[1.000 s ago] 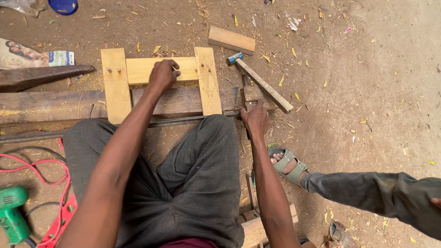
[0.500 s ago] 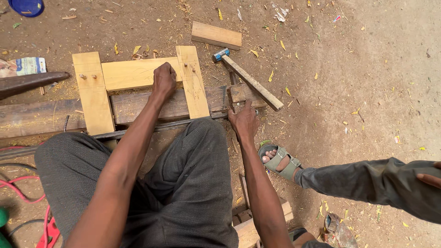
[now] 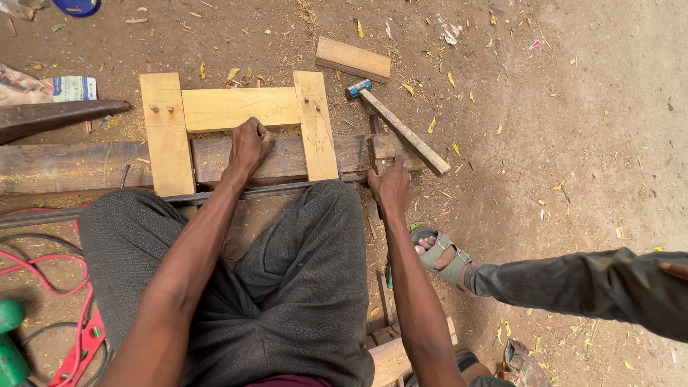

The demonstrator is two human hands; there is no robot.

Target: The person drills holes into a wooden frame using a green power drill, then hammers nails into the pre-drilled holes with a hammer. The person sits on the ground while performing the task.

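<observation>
A light wooden frame [image 3: 236, 107], two uprights joined by a crosspiece with dowel pegs, lies across a dark weathered plank [image 3: 64, 165] on the dirt. My left hand [image 3: 249, 145] rests fisted on the lower edge of the crosspiece, touching the dark plank. My right hand [image 3: 390, 188] rests on the right end of the plank beside a small wood block [image 3: 382, 147], fingers curled; whether it holds anything is unclear. A hammer [image 3: 401, 129] with a wooden handle lies just beyond it.
A loose wood offcut [image 3: 353, 59] lies past the frame. Red cable [image 3: 43, 287] and a green power tool [image 3: 11, 344] sit at lower left. Another person's sandalled foot [image 3: 438, 254] and trouser leg [image 3: 595, 287] reach in from the right.
My left hand slid from the top of the crosspiece down to its lower edge. My right hand stays by the plank's end. The camera view shifted slightly.
</observation>
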